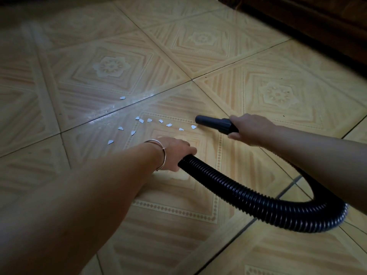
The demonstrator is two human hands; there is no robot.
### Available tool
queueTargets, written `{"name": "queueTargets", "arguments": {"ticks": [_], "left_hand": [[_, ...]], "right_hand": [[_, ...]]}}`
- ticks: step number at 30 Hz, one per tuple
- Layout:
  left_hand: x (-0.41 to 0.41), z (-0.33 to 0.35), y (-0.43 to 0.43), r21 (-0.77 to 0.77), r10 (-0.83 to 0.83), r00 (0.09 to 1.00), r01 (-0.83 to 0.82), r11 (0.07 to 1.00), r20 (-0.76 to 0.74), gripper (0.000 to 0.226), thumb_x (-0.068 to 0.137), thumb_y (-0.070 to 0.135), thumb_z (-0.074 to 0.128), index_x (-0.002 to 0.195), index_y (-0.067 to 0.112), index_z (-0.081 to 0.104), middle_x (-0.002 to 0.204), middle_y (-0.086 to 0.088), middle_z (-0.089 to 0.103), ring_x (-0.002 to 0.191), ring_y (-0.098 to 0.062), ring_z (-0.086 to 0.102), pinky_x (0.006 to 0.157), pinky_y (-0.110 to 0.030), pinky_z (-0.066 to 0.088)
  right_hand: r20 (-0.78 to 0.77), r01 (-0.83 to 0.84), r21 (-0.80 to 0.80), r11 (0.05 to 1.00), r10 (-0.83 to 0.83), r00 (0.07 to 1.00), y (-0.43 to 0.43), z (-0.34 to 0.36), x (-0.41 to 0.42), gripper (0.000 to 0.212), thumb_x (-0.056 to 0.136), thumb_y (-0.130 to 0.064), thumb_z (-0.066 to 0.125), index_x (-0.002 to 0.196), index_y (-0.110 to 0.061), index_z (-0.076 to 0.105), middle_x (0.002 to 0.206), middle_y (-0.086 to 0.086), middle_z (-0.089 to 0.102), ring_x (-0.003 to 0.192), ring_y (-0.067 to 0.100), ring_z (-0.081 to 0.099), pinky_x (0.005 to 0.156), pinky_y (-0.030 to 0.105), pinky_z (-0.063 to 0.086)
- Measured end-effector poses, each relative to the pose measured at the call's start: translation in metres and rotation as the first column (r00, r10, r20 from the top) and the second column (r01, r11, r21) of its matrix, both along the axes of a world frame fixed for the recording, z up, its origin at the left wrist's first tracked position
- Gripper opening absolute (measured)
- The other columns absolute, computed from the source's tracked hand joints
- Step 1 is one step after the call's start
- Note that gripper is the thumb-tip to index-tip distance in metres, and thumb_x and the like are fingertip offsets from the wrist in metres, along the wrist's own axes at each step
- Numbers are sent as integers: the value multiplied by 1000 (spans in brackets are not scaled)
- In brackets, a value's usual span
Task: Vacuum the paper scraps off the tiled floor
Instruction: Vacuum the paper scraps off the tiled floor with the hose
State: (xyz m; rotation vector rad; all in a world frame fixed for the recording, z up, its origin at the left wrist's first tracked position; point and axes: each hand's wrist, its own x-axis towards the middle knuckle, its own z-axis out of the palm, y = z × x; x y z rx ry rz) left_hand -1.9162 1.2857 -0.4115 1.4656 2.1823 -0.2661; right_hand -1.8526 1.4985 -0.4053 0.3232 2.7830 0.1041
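Note:
Several small white paper scraps [149, 120] lie scattered on the patterned yellow tiled floor [111, 66], in a loose line across the middle. My right hand [248, 129] grips the dark nozzle [213, 123] of the vacuum, whose open end points left, just beside the nearest scrap [193, 127]. A black ribbed hose [248, 195] loops from the nozzle behind my right arm and round to my left hand [174, 153], which grips it near the floor. A thin metal bangle sits on my left wrist.
Dark wooden furniture or a wall base [317, 26] runs along the top right corner. One scrap [122, 97] lies apart, farther away on the neighbouring tile. Tile joints cross the floor diagonally.

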Motion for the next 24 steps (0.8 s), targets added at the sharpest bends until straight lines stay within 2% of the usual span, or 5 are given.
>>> {"name": "queueTargets", "arguments": {"ticks": [4,11,16,18,24], "left_hand": [[8,1,-3,-15,-50,999,50,999,-1,30,83,14,54,112,18,46,112,0,52,94,-20,53,78,-33,42],[21,5,-13,-16,-94,996,94,995,-5,29,83,14,54,111,18,47,111,1,52,100,-20,54,75,-30,40],[27,5,-23,-31,-150,989,150,988,4,30,83,16,57,112,20,48,113,1,53,101,-22,56,73,-29,38],[27,7,-25,-43,-157,987,155,987,-24,31,84,16,57,113,20,47,116,1,52,104,-21,55,73,-28,37],[16,12,-29,-45,-156,984,152,987,-82,30,85,16,54,114,17,46,117,1,50,107,-19,52,72,-23,31]], "right_hand": [[40,-107,-51,993,109,993,-14,-1,28,34,94,-41,52,118,-18,45,91,-1,50,80,17,54,65,28,41],[77,-116,-75,990,121,990,-18,10,55,35,94,-40,52,122,-21,45,92,-1,53,81,15,56,73,29,51],[118,-245,-171,954,267,956,-44,9,85,38,95,-43,49,127,-23,43,100,0,57,89,17,57,79,30,49],[104,-217,-154,964,234,967,-49,7,76,39,95,-42,49,128,-21,43,100,1,56,89,18,57,79,32,49],[25,-41,-65,997,43,999,-45,1,43,35,95,-40,51,120,-16,46,86,-2,45,76,17,49,64,28,39]]}}
